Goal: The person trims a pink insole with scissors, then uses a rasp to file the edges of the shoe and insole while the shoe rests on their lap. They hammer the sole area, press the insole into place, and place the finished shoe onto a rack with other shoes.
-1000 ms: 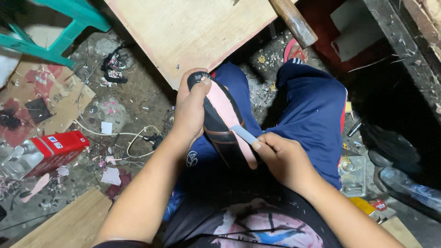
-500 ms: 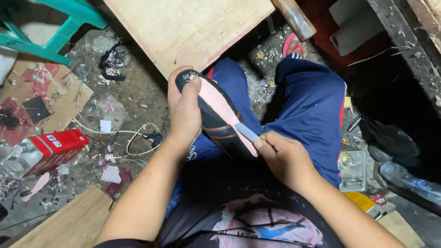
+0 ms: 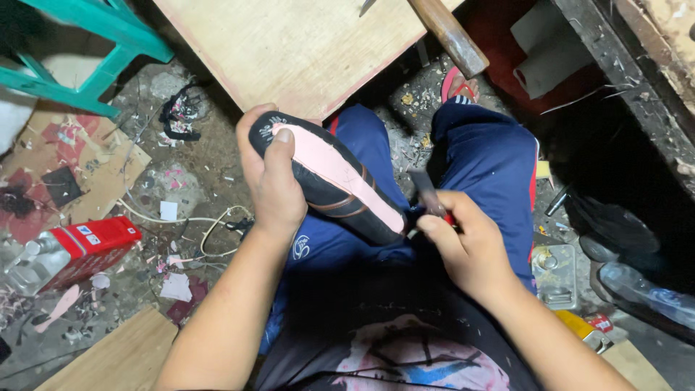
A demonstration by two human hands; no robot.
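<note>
Centre frame, over your blue-trousered lap: your left hand (image 3: pixel 274 181), wrist bent, grip clamped on the toe of a black shoe sole with pink insole (image 3: pixel 329 174). Your right hand (image 3: pixel 467 246), grip closed round a small dark-bladed knife (image 3: pixel 427 195) at the sole's heel.

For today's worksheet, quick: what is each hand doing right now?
Left hand: closed around the black shoe with pink sole.
Right hand: closed on a small blade tool at the sole's edge.
</note>
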